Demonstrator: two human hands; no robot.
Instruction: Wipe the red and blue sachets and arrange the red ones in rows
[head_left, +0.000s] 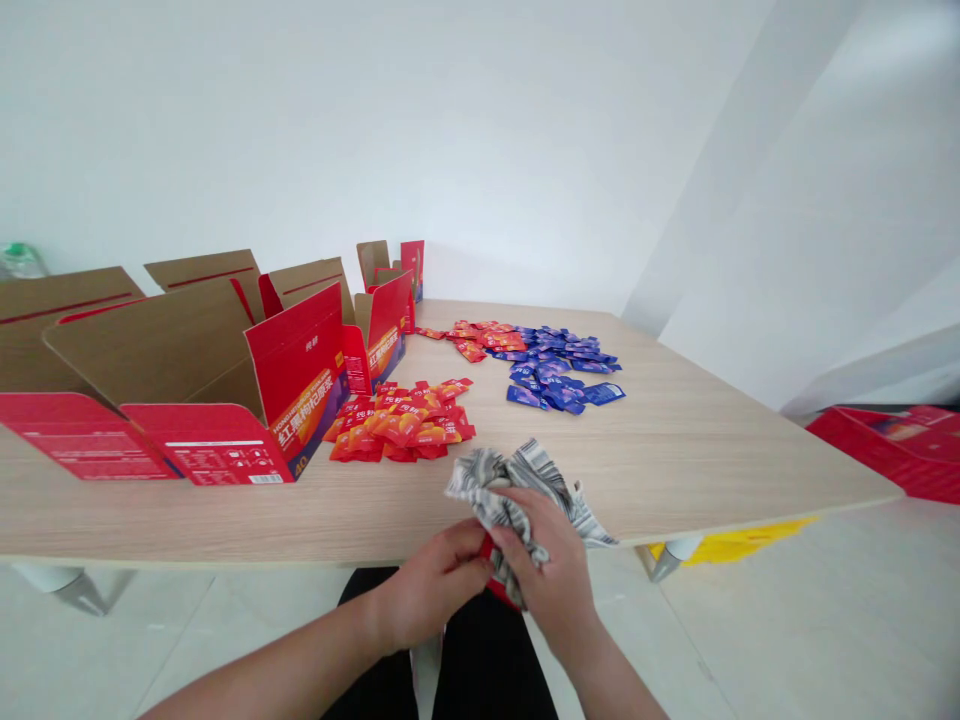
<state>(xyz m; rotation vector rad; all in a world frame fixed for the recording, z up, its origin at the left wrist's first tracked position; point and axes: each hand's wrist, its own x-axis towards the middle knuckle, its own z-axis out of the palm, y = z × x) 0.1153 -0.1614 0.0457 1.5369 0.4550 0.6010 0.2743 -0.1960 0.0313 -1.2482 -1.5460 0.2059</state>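
My right hand [551,560] is closed around a crumpled grey and white striped cloth [510,482] at the near edge of the wooden table [712,450]. My left hand [431,585] is closed just beside it, pinching something red [491,575] that shows between the two hands under the cloth. A heap of red and orange sachets [401,425] lies on the table just beyond the cloth.
An open red and brown carton [247,390] stands at the left, with more open cartons [379,335] behind it. Red sachets [480,340] and blue sachets [559,370] are scattered further back. Red cartons [892,445] lie on the floor at right, with something yellow [731,545] under the table.
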